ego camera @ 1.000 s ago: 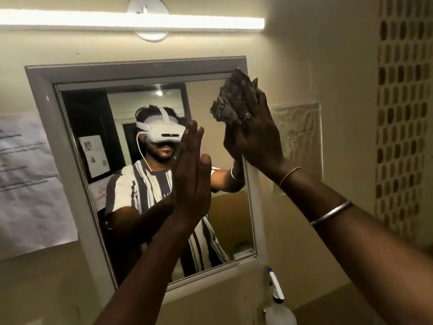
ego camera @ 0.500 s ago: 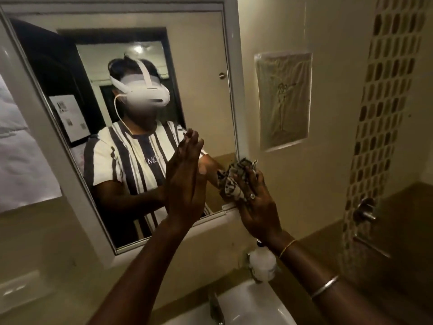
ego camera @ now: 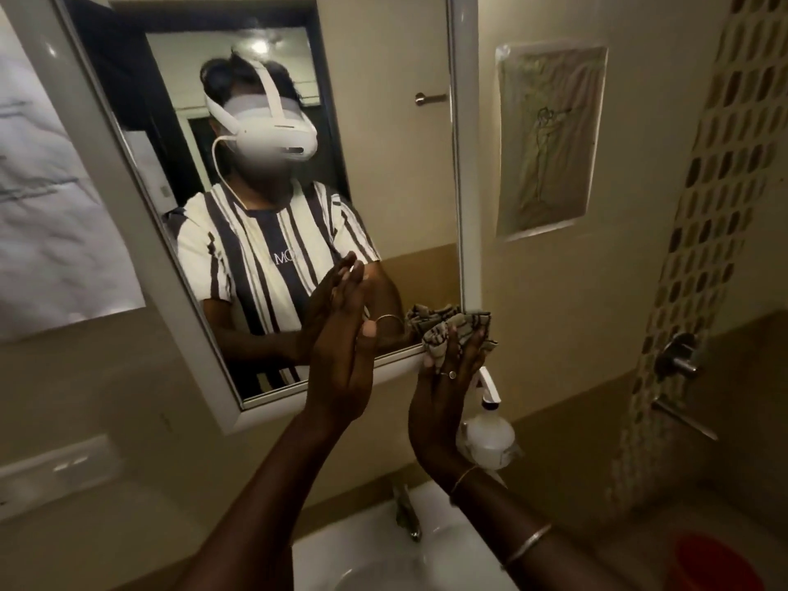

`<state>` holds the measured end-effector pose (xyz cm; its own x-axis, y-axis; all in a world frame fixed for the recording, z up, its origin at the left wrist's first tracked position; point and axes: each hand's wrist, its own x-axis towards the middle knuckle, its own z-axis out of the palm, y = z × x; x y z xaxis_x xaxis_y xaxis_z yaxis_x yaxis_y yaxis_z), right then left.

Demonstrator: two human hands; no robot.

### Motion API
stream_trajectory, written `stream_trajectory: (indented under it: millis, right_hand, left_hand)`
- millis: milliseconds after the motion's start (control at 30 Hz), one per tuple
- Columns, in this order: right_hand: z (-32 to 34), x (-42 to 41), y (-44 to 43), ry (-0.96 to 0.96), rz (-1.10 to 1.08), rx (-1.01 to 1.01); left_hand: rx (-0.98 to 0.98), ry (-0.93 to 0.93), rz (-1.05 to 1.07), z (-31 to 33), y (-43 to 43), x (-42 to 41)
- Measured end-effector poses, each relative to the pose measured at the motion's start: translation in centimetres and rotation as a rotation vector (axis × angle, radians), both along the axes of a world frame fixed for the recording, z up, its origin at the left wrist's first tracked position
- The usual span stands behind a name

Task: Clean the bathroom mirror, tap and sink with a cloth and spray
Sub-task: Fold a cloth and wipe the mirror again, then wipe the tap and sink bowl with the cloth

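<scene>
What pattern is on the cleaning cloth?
The cloth is beige with dark check lines; head view.

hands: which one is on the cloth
The right hand, which presses the checked cloth at the lower right corner of the mirror; the left hand touches the glass bare.
</scene>
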<state>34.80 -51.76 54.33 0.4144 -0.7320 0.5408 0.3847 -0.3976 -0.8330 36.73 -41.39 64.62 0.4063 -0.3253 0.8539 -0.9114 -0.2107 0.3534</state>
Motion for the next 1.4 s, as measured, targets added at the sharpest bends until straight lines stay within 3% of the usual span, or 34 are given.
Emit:
stream_trajectory:
  millis: [133,267,333,433,567,700,967,1033,1200,1300,1400]
  right_hand:
    - [-0.1,1.1,2.5,0.005,-0.041,-0.024]
    - [-3.2,3.0,5.9,0.085,-0.141,-0.224]
    - [-4.3,3.8,7.6,0.11,-0.123,-0.231]
    - [-4.4,3.7,9.5,0.103,-0.089,-0.247]
    - [-5.5,3.2,12.0,0.089,0.03,-0.426]
    - [-6.0,2.6,14.8,0.103,0.144,-0.549]
    - [-9.0,2.5,14.8,0.022,0.304,-1.041]
    - [-10.1,2.2,14.0,0.049,0.366,-1.124]
    - [-14.1,1.3,10.8,0.285,0.585,-1.052]
    - [-17.1,-0.5,8.3,0.428,0.68,-0.819]
    - [-19.6,-1.8,5.1,0.553,0.633,-0.636]
  left_hand:
    - [0.025,0.0,0.043,-2.1,3.3,-0.1]
    - [0.065,0.041,0.081,-3.8,6.5,-0.4]
    - [0.069,0.056,0.097,-4.7,7.9,-0.5]
    - [-0.005,0.06,0.156,-7.0,9.9,-0.5]
    - [-0.196,0.107,0.408,-11.1,12.1,-1.1]
    - [-0.376,0.401,0.341,-13.3,13.1,-1.0]
    - [-1.056,1.093,-0.269,-14.8,14.7,-0.3]
    - [-1.128,1.24,-0.327,-15.6,14.4,-0.7]
    - [-1.043,1.398,-0.261,-18.9,12.8,-1.7]
    - [-0.942,1.523,-0.187,-21.3,10.6,-1.6]
    - [-0.876,1.664,-0.137,-23.3,8.0,-1.4]
